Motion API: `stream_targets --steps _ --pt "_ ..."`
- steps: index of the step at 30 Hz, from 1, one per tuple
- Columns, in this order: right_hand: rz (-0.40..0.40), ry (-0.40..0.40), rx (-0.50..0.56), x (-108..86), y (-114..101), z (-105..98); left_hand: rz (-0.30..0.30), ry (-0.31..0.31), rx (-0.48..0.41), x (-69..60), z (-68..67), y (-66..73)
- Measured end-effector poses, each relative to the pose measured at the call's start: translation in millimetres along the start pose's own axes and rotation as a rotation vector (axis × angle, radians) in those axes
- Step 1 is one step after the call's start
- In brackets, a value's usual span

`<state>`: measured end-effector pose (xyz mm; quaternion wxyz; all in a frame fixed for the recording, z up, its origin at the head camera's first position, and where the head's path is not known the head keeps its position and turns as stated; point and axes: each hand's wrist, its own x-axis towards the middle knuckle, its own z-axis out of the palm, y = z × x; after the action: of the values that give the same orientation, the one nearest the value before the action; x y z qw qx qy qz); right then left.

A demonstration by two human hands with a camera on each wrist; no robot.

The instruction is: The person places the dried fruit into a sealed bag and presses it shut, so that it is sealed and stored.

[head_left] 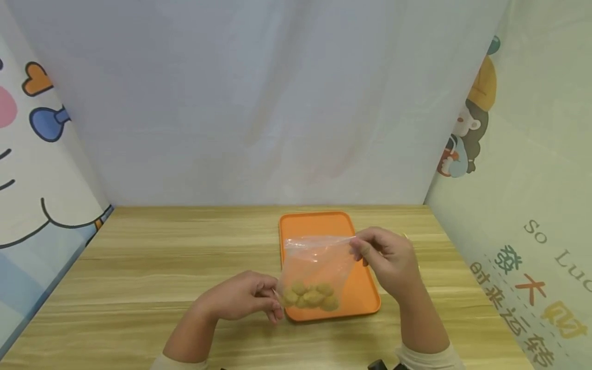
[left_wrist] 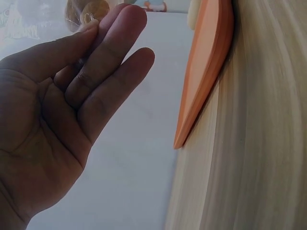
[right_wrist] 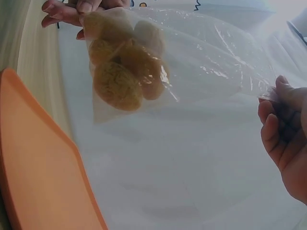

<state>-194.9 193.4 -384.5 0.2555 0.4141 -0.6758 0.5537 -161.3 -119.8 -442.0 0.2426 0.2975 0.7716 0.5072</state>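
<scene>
A clear plastic zip bag [head_left: 319,262] hangs tilted over an orange tray [head_left: 319,222]. Several yellowish-brown rounded lumps [right_wrist: 117,86] with a wrinkled look lie in the bag's lower part; their kind cannot be told. My right hand [head_left: 390,259] pinches the upper right corner of the bag between thumb and fingers. At the lower left corner, my left hand [head_left: 242,298] pinches the plastic with thumb and index finger, while its other fingers stay loosely extended, as the left wrist view shows. The bag's top edge stretches toward the right hand and looks flat.
The tray lies on a wood-grain table [head_left: 185,246]. Behind the right hand a thin yellowish curved edge [head_left: 405,236] shows, mostly hidden. A white curtain [head_left: 231,103] closes off the back, and printed sheets [head_left: 513,205] hang at both sides.
</scene>
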Motion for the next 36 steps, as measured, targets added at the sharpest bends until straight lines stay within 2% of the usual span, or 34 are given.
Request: stream_targets --steps 3,7,10,13,15,17,20,22,23,25,28,30,32,36 --pt "-0.044 -0.019 -0.03 -1.2 2.2 -0.9 -0.001 -0.004 -0.004 0.4 0.3 -1.0" --pt "-0.074 0.021 -0.049 -1.3 2.1 1.9 0.012 -0.018 0.002 1.0 0.9 -1.5" --pt "-0.031 0.078 -0.01 -0.9 -1.4 7.5 0.014 -0.027 -0.002 0.9 1.7 -1.3" --pt "0.065 0.098 0.065 -2.4 -5.4 13.8 -0.005 -0.03 -0.016 0.6 2.2 -1.2" --pt "0.081 0.088 0.099 -3.5 -6.7 17.1 -0.023 -0.029 0.006 0.8 1.9 -1.4" --pt "0.057 0.063 0.13 -4.0 -6.9 19.3 -0.04 -0.02 0.06 0.3 0.7 -1.3" --pt "-0.049 0.044 0.158 -3.2 -6.0 21.3 -0.066 0.034 0.19 -3.4 -2.7 2.0" --pt "-0.1 0.03 0.177 -2.4 -5.8 22.2 -0.079 0.114 0.254 -8.7 -5.0 7.8" --pt "-0.118 0.022 0.184 -2.0 -5.7 22.6 -0.074 0.159 0.249 -11.5 -6.0 11.9" --pt "-0.146 0.004 0.191 -1.2 -5.3 24.1 0.011 0.249 0.199 -16.3 -7.4 21.1" --pt "-0.171 -0.01 0.192 -0.9 -4.5 27.2 0.244 0.351 0.116 -18.6 -5.9 33.4" --pt "-0.174 -0.008 0.192 -1.2 -4.1 29.4 0.397 0.402 0.142 -17.6 -3.3 39.3" --pt "-0.164 -0.003 0.191 -2.2 -4.3 31.4 0.475 0.468 0.211 -16.2 -0.1 43.2" --pt "-0.134 0.0 0.174 -4.6 -4.5 34.5 0.557 0.565 0.336 -14.5 2.4 46.2"
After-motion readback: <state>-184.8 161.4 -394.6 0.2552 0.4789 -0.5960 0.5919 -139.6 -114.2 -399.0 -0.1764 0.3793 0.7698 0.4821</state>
